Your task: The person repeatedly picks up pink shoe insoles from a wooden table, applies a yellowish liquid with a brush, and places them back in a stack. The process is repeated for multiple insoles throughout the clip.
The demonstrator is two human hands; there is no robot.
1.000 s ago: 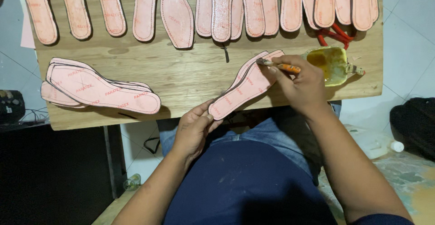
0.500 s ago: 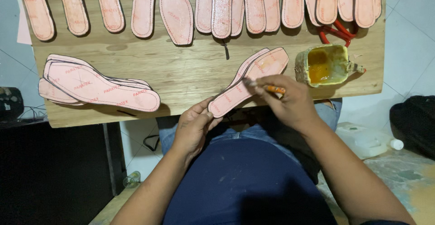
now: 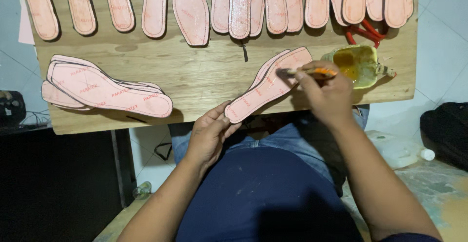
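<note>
- the right hand (image 3: pixel 327 95) was closed round a small orange-handled brush (image 3: pixel 312 72), its bristle tip touching the upper half of a pink insole-shaped board cutout (image 3: pixel 269 87).
- the left hand (image 3: pixel 209 133) pinched that cutout's near end, thumb on top, fingers curled under.
- the cutout's long axis ran diagonally, from the left hand at the near edge up and right toward the brush; the right hand was nearer its far end.
- a second pink cutout (image 3: pixel 265 69) peeked out beneath it, so two lay there.
- just right of the brush sat one yellow-stained glue container (image 3: pixel 360 64), with red-handled pliers (image 3: pixel 363 31) behind.
- to the left, one loose stack of pink cutouts (image 3: pixel 105 90), count unclear.
- along the far edge of the wooden board (image 3: pixel 204 71), a row of pink cutouts (image 3: pixel 191 9), roughly fifteen, overlapping.
</note>
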